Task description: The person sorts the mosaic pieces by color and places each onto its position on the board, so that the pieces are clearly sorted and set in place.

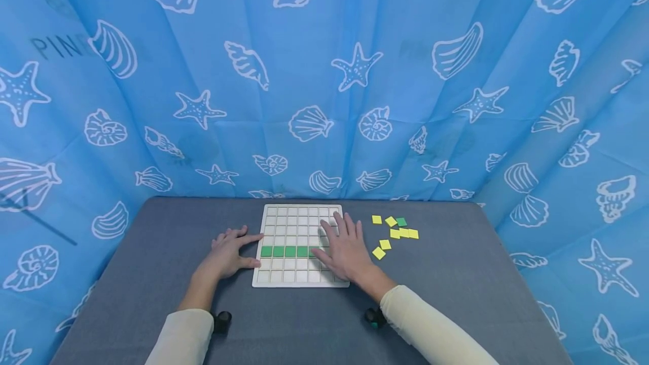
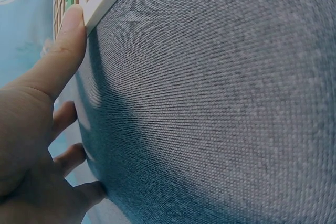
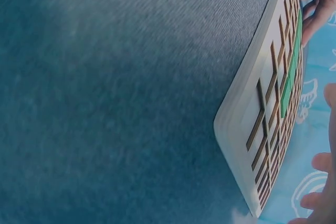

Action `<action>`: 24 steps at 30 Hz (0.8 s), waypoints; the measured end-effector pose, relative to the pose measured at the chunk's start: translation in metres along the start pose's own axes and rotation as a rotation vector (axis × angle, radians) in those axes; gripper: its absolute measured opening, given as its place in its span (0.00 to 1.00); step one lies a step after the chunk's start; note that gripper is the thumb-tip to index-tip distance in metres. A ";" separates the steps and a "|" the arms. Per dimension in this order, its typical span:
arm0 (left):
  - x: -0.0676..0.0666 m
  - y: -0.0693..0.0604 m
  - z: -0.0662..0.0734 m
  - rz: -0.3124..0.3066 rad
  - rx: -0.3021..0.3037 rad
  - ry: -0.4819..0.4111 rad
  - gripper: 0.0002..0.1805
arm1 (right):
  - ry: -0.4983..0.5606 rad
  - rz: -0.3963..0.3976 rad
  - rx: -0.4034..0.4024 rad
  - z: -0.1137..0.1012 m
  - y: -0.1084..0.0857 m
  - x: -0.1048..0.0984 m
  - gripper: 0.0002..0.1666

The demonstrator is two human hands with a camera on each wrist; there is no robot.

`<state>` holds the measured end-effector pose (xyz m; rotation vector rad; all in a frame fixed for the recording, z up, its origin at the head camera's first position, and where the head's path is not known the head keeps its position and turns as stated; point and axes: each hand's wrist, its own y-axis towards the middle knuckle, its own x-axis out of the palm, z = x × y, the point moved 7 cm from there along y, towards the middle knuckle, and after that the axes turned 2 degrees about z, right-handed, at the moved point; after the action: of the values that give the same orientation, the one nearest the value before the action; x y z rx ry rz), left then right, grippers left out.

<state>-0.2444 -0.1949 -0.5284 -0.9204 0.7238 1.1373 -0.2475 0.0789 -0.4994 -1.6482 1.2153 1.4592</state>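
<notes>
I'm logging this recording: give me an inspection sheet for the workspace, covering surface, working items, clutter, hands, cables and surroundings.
Surface: grey fabric-covered table.
Working items: white grid board with a row of green tiles, its right end partly hidden; to the board's right, seven loose yellow tiles and one loose green tile.
Clutter: nothing seen beyond the loose tiles.
Left hand: thumb and index finger at the board's left edge, holding no tile that shows.
Right hand: fingers spread over the board's right part; contact cannot be told.
Cables: nothing seen.
Surroundings: blue curtain printed with white shells and starfish, behind the table and at both sides.
</notes>
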 end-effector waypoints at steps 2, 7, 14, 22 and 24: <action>0.001 0.000 0.000 0.006 0.004 0.002 0.43 | 0.000 -0.004 0.007 0.004 -0.001 0.002 0.45; 0.005 -0.004 0.002 0.012 0.008 -0.007 0.42 | -0.033 -0.036 0.033 0.018 -0.004 0.008 0.51; 0.006 -0.005 0.005 0.017 0.008 -0.010 0.42 | -0.027 -0.034 0.054 0.036 -0.006 0.006 0.52; 0.003 -0.011 0.006 0.022 0.008 -0.001 0.42 | -0.065 -0.038 0.081 0.053 -0.008 0.003 0.54; 0.002 -0.013 0.007 0.026 0.009 -0.004 0.42 | -0.058 -0.041 0.084 0.057 -0.008 0.003 0.54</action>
<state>-0.2313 -0.1897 -0.5242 -0.9033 0.7390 1.1573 -0.2629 0.1322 -0.5149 -1.5553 1.1882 1.4026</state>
